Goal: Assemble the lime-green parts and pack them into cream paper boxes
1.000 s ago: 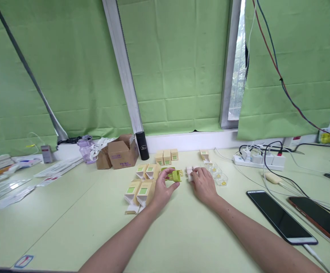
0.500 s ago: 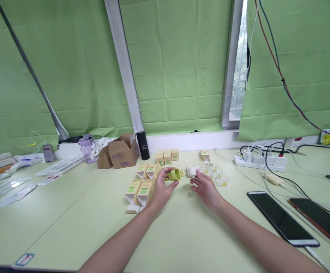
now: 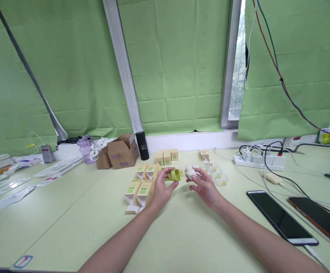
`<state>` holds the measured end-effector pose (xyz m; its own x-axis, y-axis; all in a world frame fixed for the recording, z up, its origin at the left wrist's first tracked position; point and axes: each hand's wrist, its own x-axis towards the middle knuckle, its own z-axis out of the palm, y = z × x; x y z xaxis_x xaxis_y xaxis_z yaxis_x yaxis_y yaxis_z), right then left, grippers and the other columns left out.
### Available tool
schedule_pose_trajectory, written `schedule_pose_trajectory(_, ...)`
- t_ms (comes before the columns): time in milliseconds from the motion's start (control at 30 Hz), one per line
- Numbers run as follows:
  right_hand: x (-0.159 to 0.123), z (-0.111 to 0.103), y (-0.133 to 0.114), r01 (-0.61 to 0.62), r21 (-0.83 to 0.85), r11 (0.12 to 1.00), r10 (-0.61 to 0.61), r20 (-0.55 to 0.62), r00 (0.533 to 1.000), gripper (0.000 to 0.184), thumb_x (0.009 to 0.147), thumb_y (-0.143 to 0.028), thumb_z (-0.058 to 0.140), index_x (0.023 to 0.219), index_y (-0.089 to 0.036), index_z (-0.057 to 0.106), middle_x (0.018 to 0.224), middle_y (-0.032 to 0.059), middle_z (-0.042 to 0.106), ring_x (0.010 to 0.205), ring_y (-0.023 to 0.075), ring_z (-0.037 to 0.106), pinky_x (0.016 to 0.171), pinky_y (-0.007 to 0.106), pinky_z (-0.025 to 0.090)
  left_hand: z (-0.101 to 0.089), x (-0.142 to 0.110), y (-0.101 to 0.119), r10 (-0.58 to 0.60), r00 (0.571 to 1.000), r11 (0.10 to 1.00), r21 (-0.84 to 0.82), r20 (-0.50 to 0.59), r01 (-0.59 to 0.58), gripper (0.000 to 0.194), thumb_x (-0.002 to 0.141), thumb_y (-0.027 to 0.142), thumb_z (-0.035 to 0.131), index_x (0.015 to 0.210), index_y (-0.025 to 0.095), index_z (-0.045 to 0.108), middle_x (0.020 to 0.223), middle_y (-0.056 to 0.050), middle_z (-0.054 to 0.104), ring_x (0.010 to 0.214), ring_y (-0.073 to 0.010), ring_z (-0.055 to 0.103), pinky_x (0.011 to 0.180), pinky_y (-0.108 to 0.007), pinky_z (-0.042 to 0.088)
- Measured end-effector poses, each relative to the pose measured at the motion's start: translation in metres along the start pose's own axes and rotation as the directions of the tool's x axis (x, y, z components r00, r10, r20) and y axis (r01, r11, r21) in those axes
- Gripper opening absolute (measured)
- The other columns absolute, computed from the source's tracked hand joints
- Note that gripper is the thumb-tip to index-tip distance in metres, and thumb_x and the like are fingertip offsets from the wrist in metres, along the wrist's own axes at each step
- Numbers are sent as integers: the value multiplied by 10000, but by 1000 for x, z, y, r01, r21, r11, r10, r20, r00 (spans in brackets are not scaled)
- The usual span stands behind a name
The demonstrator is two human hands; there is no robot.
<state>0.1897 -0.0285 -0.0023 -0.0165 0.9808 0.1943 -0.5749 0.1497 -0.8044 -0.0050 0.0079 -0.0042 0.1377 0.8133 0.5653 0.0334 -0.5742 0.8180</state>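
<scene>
My left hand [image 3: 164,187] is closed on a yellow-green case cover [image 3: 174,174], with the cover's opening facing right. Opposite it, my right hand [image 3: 206,188] pinches a small rounded white case [image 3: 190,172], like one for earbuds, between thumb and fingers. A small gap separates the two pieces. Beside my left hand, open cream boxes [image 3: 144,188] with green windows lie in a group. Several clear plastic holders [image 3: 221,179] with yellow bits inside sit just past my right hand. Part of a yellow piece shows between the cover and the white case.
Small cream boxes [image 3: 167,157] stand behind the hands, and another open box [image 3: 205,155] lies further right. A cardboard carton [image 3: 123,151] and black bottle [image 3: 142,146] are at the back. Phones [image 3: 281,218], cables and a power strip [image 3: 260,162] occupy the right side.
My right hand has moved slightly left and tilted the white case, with its fingers now further around it. My left hand keeps the cover in nearly the same place.
</scene>
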Motion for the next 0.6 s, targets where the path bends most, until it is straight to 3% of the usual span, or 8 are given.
schedule_pose_trajectory(233,0,3,1,34,-25,999,-33,38,999,476,638,-339,935,1011,-274,647,1009,17,670,844,200,665,701,334,524,0,-1,1,9,1000,1000,23,16,-9,437,794,240,779,1205,212,634,1235,-106,645,1184,-258,609,1017,-403,465)
schedule_pose_trajectory(433,3,1,7,60,-100,993,-60,2,998,431,631,-346,925,970,-239,682,934,12,662,654,121,547,573,276,431,0,-2,-1,10,1000,998,61,19,-11,439,782,212,776,1201,221,645,1222,-100,648,1199,-264,605,1021,-405,466)
schedule_pose_trajectory(600,6,-1,9,29,-119,992,-32,-18,999,412,632,-355,921,974,-221,737,1052,54,728,609,97,487,540,273,398,1,-2,-2,-6,1000,996,92,4,6,446,762,205,788,1189,229,663,1202,-94,651,1172,-263,618,1013,-414,478)
